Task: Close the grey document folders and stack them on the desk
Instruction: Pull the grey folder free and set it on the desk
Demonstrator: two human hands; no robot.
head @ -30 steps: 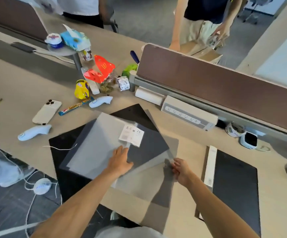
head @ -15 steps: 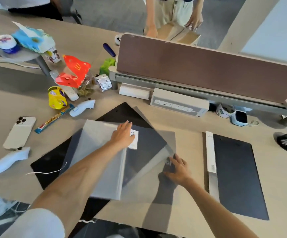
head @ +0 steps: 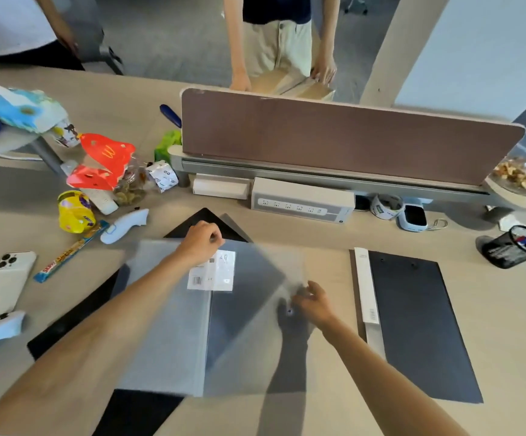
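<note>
Grey folder [head: 167, 325] mid-bench [head: 507, 357], atop black mat [head: 76, 313]. Left hand [head: 200, 243] curled at its top edge, right hand [head: 313, 302] pinching translucent cover [head: 265, 278]. Closed folder [head: 419, 325] to the right; phone [head: 4, 283], snacks [head: 76, 212] left.

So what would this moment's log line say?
left hand: on grey translucent folder | right hand: at its clear cover's edge | folder: open

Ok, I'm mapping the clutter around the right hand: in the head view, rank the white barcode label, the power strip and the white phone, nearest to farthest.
From the right hand:
1. White barcode label, just to its left on the grey folder.
2. Power strip, ahead, under the divider.
3. White phone, far left on the desk.
</note>
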